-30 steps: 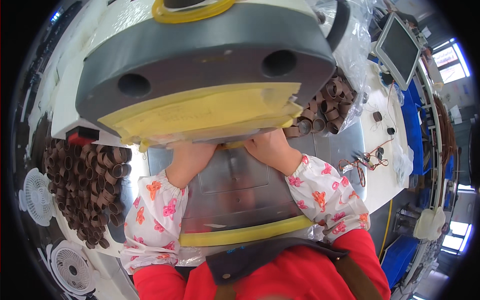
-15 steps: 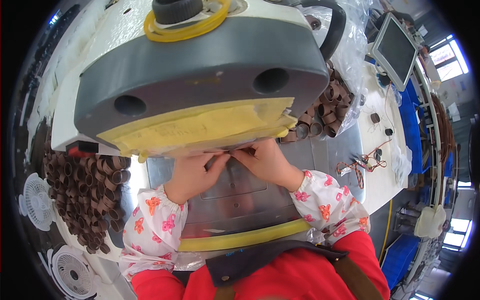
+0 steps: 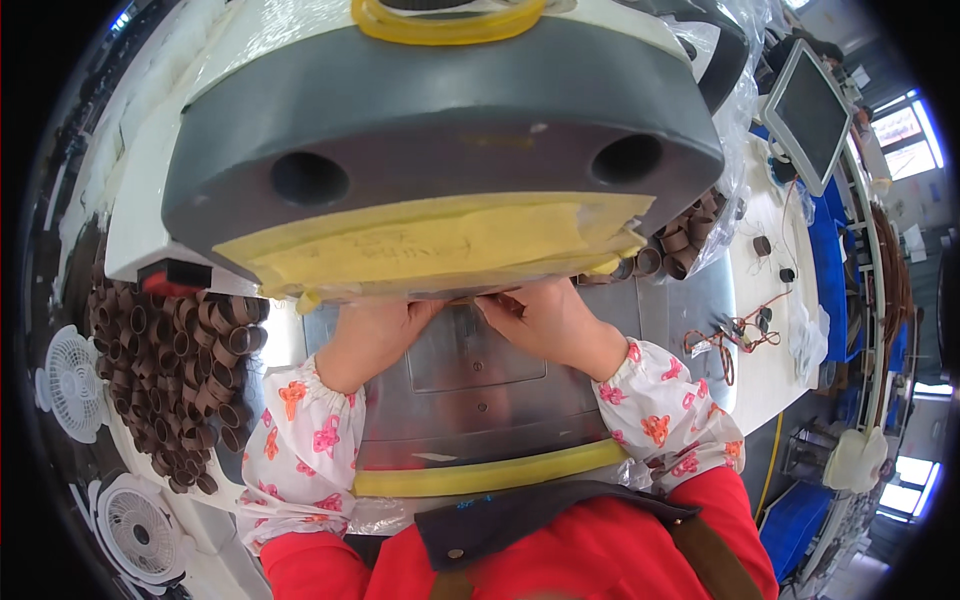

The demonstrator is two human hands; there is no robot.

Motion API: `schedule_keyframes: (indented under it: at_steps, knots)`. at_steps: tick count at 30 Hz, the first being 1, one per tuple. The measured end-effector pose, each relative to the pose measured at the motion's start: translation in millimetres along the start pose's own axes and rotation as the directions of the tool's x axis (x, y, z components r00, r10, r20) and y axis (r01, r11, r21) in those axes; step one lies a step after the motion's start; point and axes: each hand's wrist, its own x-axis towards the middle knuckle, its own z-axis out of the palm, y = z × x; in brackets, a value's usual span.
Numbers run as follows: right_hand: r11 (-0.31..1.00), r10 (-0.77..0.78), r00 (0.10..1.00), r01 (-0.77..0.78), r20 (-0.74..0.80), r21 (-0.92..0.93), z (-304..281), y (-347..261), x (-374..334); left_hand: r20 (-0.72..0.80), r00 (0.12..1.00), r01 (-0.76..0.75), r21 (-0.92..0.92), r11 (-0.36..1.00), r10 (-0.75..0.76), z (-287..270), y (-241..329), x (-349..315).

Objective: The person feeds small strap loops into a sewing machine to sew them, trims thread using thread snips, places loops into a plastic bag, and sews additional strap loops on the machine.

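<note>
My left hand (image 3: 370,342) and my right hand (image 3: 552,326) reach in below the front edge of a grey machine head (image 3: 440,110). Thumb and fingers bend together on each hand, close to one another near the middle. The machine's edge hides most of the left fingertips and part of the right ones. Whatever lies between them is too small or covered to make out. Beneath my wrists stretches a shiny metal bed (image 3: 430,425), with a yellow strip (image 3: 490,473) along its near edge. Yellow tape (image 3: 430,245) covers the front of the machine head.
Brown rings (image 3: 170,370) are heaped at the left, and more brown rings (image 3: 682,240) lie in clear plastic at the right. Beyond them are a tangled cord (image 3: 735,338) and a monitor (image 3: 812,115). Two white fans (image 3: 140,530) stand at the far left.
The view has shifted, so the machine head appears larger and covers more of the fingertips. My hands have drawn slightly apart, the right one moving a little rightward.
</note>
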Motion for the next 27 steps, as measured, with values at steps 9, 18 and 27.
schedule_keyframes:
  at_steps: [9,18,27]
  knots:
    - [0.978,-0.187,0.964,0.164,-0.191,-0.131,0.2,8.7,12.1,-0.127,0.992,0.011,0.125,0.992,0.006,17.5,-3.5,4.2]
    - [0.973,-0.191,0.961,0.159,-0.199,-0.165,6.0,17.9,11.4,-0.248,0.967,-0.019,0.164,0.986,0.06,24.9,-5.3,10.2]
    - [0.958,-0.2,0.963,0.154,-0.18,-0.241,3.9,14.1,10.1,-0.233,0.972,-0.002,0.066,0.998,0.017,27.0,-8.7,8.4]
